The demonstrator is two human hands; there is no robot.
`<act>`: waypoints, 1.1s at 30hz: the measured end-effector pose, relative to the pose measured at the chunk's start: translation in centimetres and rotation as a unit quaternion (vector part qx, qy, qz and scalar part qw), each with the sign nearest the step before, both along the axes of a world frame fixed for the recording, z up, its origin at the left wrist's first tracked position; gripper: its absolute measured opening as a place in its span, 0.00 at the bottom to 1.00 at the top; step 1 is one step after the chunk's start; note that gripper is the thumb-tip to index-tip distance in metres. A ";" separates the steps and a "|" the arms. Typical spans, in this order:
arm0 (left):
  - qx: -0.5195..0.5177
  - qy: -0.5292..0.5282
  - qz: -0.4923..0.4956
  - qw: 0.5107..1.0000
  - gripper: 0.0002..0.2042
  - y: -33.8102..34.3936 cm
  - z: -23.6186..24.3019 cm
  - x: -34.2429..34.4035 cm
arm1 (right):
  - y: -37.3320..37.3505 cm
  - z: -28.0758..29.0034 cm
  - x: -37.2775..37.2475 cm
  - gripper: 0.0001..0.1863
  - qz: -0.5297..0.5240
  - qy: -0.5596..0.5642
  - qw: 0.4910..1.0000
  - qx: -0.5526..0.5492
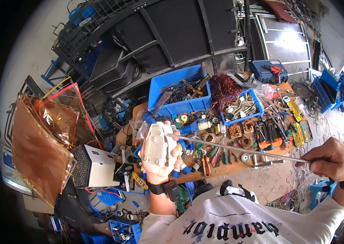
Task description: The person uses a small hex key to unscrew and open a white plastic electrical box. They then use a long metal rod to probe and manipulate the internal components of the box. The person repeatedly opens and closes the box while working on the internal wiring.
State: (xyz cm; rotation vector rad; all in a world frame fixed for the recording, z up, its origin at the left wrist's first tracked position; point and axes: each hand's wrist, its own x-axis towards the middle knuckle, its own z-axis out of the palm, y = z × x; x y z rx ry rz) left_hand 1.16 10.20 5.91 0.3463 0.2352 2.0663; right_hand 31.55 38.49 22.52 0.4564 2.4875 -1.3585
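My left hand (176,156) grips a white moulded plastic housing (156,145) with rounded bumps on its face, held upright over the bench's near left. A long, thin grey strand (237,149), a cord or rod, runs straight from the housing's upper right side to my right hand (334,160). My right hand is closed on its far end, out past the bench's right side. Under the strand lie screwdrivers (225,155), orange-handled pliers (206,164) and a small round metal part (245,157). Blue industrial plugs (190,127) sit just right of the housing.
The cluttered wooden bench (279,158) holds a blue crate of cables (160,105), a tray of bolts (241,107), red wire and a tool case (263,71) with a drill. Orange panels (38,150) and a white box (101,166) stand left; blue bins (324,91) sit right.
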 end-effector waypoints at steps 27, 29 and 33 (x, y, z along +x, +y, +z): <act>-0.119 0.060 0.063 0.989 0.28 -2.1 -2.3 0.6 | 0.4 -2.9 -3.2 0.13 0.055 -0.034 0.998 -0.008; -0.121 0.049 0.068 0.989 0.28 -2.2 -3.4 0.5 | 1.2 -5.1 -3.3 0.14 0.050 -0.041 0.997 -0.048; -0.120 0.017 0.058 0.991 0.28 -2.1 -5.4 0.4 | 2.0 -9.2 -4.1 0.15 0.060 -0.040 0.993 -0.094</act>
